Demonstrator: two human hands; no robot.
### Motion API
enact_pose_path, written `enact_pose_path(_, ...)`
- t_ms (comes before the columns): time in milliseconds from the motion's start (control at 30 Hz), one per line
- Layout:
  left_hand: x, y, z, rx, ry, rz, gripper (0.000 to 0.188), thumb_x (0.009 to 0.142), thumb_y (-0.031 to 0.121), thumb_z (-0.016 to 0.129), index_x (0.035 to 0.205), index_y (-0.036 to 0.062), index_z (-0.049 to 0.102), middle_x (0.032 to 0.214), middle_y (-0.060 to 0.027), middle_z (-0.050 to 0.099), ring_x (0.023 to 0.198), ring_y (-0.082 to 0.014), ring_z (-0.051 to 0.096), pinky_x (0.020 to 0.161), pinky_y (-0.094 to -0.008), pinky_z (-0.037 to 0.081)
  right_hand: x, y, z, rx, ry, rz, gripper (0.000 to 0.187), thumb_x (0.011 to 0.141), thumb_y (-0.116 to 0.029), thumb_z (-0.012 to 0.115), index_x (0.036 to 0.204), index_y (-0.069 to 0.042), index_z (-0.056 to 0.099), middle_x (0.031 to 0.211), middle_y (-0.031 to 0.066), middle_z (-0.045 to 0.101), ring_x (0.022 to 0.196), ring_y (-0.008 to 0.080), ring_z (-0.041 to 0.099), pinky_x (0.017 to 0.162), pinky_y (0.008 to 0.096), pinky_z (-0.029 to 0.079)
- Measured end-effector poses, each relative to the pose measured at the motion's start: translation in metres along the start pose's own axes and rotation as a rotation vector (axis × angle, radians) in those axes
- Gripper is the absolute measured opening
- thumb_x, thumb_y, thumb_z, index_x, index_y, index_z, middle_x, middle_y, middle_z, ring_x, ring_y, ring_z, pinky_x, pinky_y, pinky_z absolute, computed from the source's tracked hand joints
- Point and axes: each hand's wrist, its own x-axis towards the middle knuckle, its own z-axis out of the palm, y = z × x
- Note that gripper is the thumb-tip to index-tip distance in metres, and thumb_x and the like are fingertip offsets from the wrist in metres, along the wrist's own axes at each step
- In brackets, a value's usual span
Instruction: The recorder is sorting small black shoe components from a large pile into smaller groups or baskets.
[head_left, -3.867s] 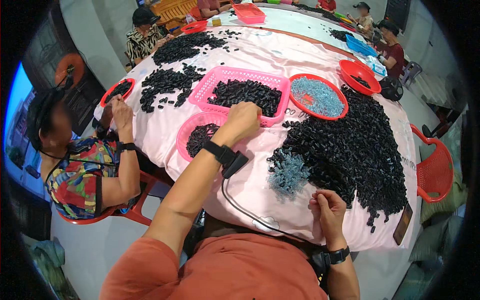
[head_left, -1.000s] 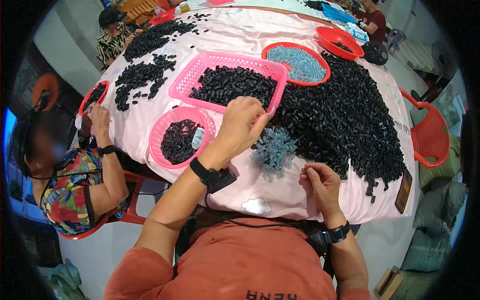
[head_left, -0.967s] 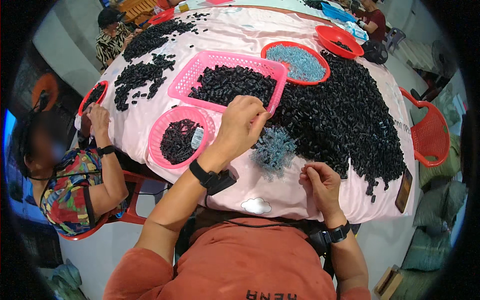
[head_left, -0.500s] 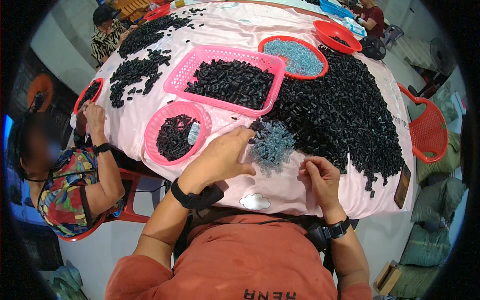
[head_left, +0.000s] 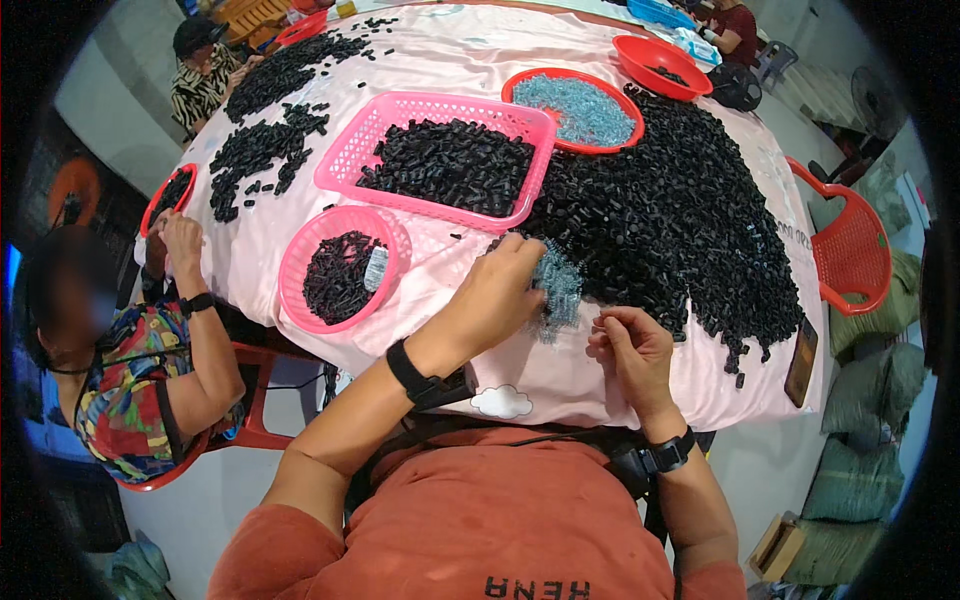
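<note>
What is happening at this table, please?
A person works with bare hands over heaps of small parts. The left hand has its fingers at a heap of clear bluish pieces; I cannot tell whether it grips any. The right hand is beside that heap, thumb and fingers together; anything held is too small to see. Black pieces fill much of the pink basket, and a big black heap spreads to the right.
</note>
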Motion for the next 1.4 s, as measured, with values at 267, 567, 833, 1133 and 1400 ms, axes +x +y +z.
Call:
enact_pose_path(267, 0.022, 0.008, -0.008, -0.124, 0.109, 0.102, 0.037, 0.074, 0.001, 0.072, 0.108, -0.0004, 0.06, 0.097, -0.0188, 0.059, 0.078, -0.0327, 0.063, 0.07, -0.0382, 0.051, 0.0, -0.002, 0.004, -0.033, 0.015, -0.028, 0.013, 0.097, -0.006, 0.057, 0.103, 0.001, 0.064, 0.089, 0.0056, 0.067, 0.074, 0.0087, 0.065, 0.062, 0.0225, 0.055)
enact_pose_path(567, -0.001, 0.032, -0.013, -0.105, -0.793, 0.084, 0.018, 0.084, 0.014, 0.062, 0.087, -0.0025, 0.068, 0.088, -0.0173, 0.067, 0.08, -0.0372, 0.065, 0.069, -0.0426, 0.05, -0.001, -0.001, -0.002, -0.068, 0.115, -0.05, 0.02, 0.1, -0.009, 0.049, 0.118, -0.004, 0.055, 0.086, 0.0067, 0.067, 0.07, 0.0081, 0.064, 0.056, 0.0196, 0.051)
enact_pose_path(833, 0.009, 0.019, 0.0, -0.144, -0.431, 0.178, 0.018, 0.085, 0.008, 0.06, 0.098, -0.002, 0.066, 0.105, -0.0176, 0.063, 0.095, -0.0367, 0.062, 0.083, -0.0422, 0.05, 0.001, 0.005, -0.004, -0.092, 0.104, -0.074, 0.026, 0.1, -0.008, 0.048, 0.125, -0.004, 0.054, 0.096, 0.0066, 0.064, 0.079, 0.0094, 0.066, 0.061, 0.0195, 0.053)
enact_pose_path(1133, 0.031, 0.01, -0.005, -0.219, -0.003, 0.204, 0.015, 0.083, 0.003, 0.064, 0.097, -0.0019, 0.065, 0.104, -0.017, 0.062, 0.091, -0.0335, 0.063, 0.078, -0.0373, 0.052, 0.01, 0.001, -0.001, -0.163, 0.083, -0.119, 0.022, 0.098, -0.002, 0.05, 0.117, 0.002, 0.059, 0.108, 0.0054, 0.06, 0.087, 0.0119, 0.067, 0.064, 0.0204, 0.054)
enact_pose_path(1400, 0.028, 0.001, -0.008, -0.182, -0.068, 0.129, 0.009, 0.081, 0.004, 0.064, 0.087, -0.0017, 0.066, 0.082, -0.0176, 0.066, 0.076, -0.0322, 0.064, 0.069, -0.0388, 0.051, 0.028, -0.015, 0.003, -0.762, 0.041, -0.565, 0.021, 0.082, 0.005, 0.067, 0.102, 0.002, 0.066, 0.093, 0.012, 0.062, 0.073, 0.0172, 0.064, 0.062, 0.027, 0.051)
